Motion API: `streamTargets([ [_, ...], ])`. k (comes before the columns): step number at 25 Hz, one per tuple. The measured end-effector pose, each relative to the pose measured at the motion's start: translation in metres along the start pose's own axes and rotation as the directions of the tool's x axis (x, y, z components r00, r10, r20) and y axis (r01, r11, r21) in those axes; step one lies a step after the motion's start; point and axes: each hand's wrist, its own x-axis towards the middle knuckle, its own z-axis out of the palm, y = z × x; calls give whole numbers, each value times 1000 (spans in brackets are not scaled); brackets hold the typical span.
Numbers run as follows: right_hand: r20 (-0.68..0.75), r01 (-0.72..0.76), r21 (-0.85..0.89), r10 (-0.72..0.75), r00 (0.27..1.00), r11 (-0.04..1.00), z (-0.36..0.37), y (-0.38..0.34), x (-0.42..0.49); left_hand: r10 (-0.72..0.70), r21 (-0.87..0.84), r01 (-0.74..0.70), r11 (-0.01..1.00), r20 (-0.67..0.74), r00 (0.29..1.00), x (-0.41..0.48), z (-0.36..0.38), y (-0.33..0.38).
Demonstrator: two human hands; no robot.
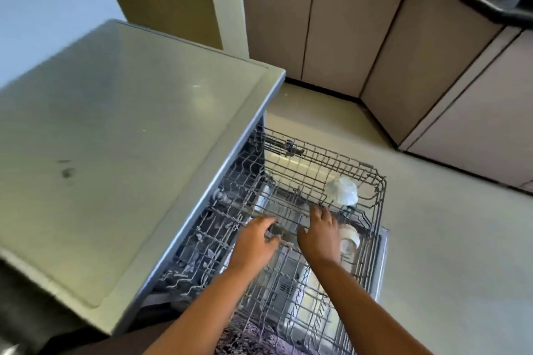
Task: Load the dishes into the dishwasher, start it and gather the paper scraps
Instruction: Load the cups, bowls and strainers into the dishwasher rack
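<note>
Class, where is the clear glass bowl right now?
Head view: the glass bowl sits in the pulled-out rack near its right edge, just beyond the right hand.

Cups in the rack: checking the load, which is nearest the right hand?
The cream cup, beside the right hand; the glass cup sits farther back.

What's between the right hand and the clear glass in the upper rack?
Only bare wire of the upper rack; nothing stands between the right hand and the clear glass in the head view.
</note>
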Motion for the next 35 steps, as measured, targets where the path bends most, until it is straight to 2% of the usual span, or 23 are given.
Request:
streamTargets([
  [3, -42, 189, 24, -188, 981, 982, -14, -41, -17, 56, -22, -60, 998, -175, 983, -27, -42, -5],
  [5, -83, 315, 46, -311, 947, 948, -22, -66, -27, 33, -54, -51, 997, -302, 953, -50, -73, -16],
  [10, -199, 573, 117, -546, 814, 811, -31, -141, -58, -218, -336, 24, 941, -554, 804, -120, -149, -56],
  [15, -220, 739, 190, -705, 674, 647, -3, -217, -98, -417, -501, 18, 865, -698, 583, -188, -205, -113],
  [18, -160, 769, 227, -756, 635, 598, 19, -267, -134, -500, -559, 9, 829, -734, 459, -236, -238, -154],
  [21, -111, 841, 238, -847, 521, 486, 44, -319, -178, -559, -584, 4, 812, -775, 295, -286, -269, -195],
  [24, -17, 879, 290, -916, 400, 379, 62, -362, -217, -641, -646, -14, 763, -759, 119, -328, -295, -232],
  [27, 68, 898, 332, -957, 282, 288, 87, -405, -251, -671, -666, 109, 738, -742, 7, -361, -321, -274],
  [29, 126, 901, 350, -966, 225, 255, 101, -426, -272, -659, -642, 246, 727, -752, -14, -373, -335, -297],
  [30, 150, 901, 358, -968, 201, 243, 108, -435, -281, -660, -629, 304, 715, -751, -2, -377, -341, -307],
  [32, 180, 902, 371, -970, 163, 220, 123, -452, -298, -698, -633, 363, 684, -713, 72, -381, -351, -326],
  [35, 202, 900, 384, -970, 136, 206, 141, -473, -316, -720, -658, 299, 691, -660, 214, -383, -358, -345],
])
